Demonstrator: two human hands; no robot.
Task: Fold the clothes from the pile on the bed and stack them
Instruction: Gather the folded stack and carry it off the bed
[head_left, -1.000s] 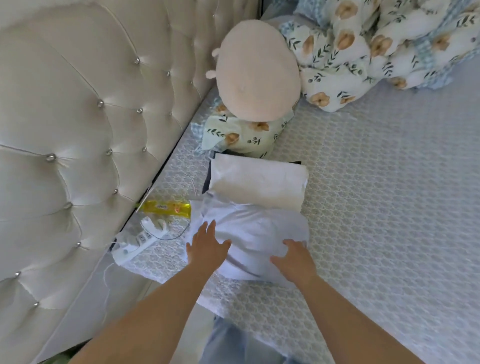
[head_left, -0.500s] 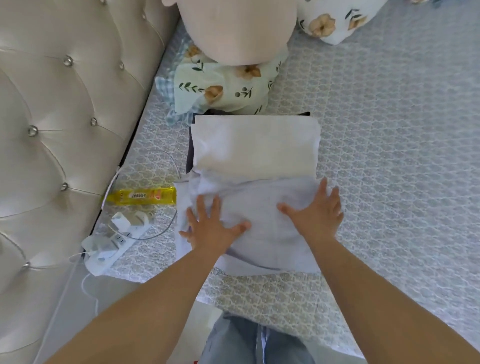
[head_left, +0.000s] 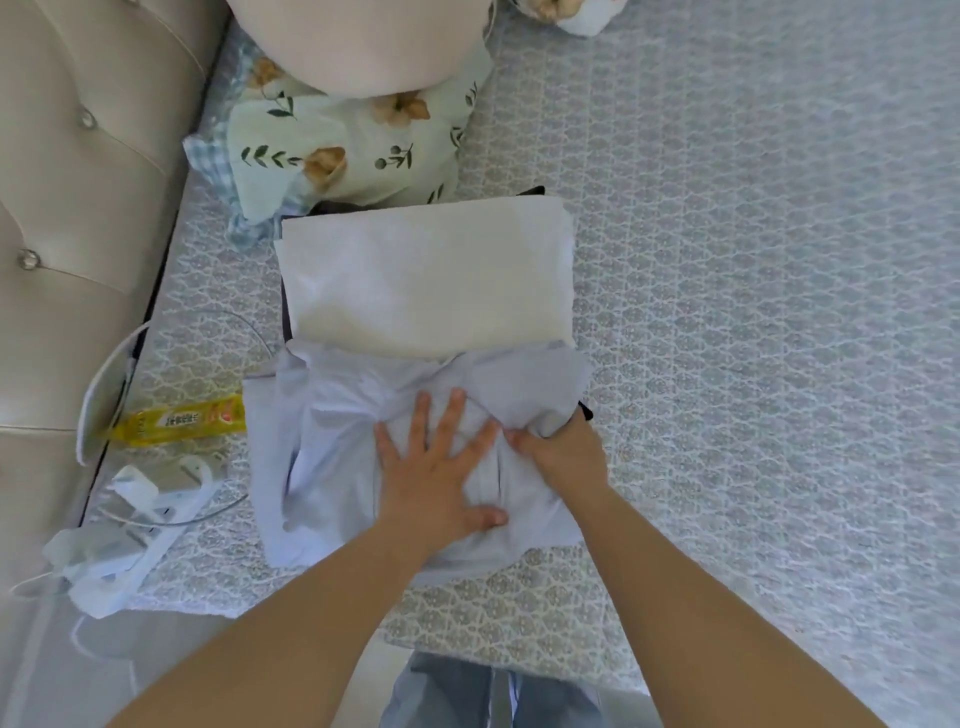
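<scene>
A pale lilac garment (head_left: 332, 441) lies half folded on the bed (head_left: 753, 338), near its front edge. My left hand (head_left: 436, 462) presses flat on its middle with the fingers spread. My right hand (head_left: 563, 452) grips a bunched fold at the garment's right side, fingers curled into the cloth. Just behind lies a folded cream white cloth (head_left: 426, 275) on top of a dark folded item (head_left: 530, 192), of which only edges show.
A floral pillow (head_left: 343, 150) and a round pink cushion (head_left: 358, 41) sit behind the stack. A yellow packet (head_left: 176, 421), a white power strip (head_left: 130, 514) and a cable lie at the left by the tufted headboard (head_left: 67, 208). Patterned bedspread stretches to the right.
The camera has tilted down and closer. My left hand slid right toward the garment's middle. My right hand went from lying flat to gripping and bunching the cloth's right side inward.
</scene>
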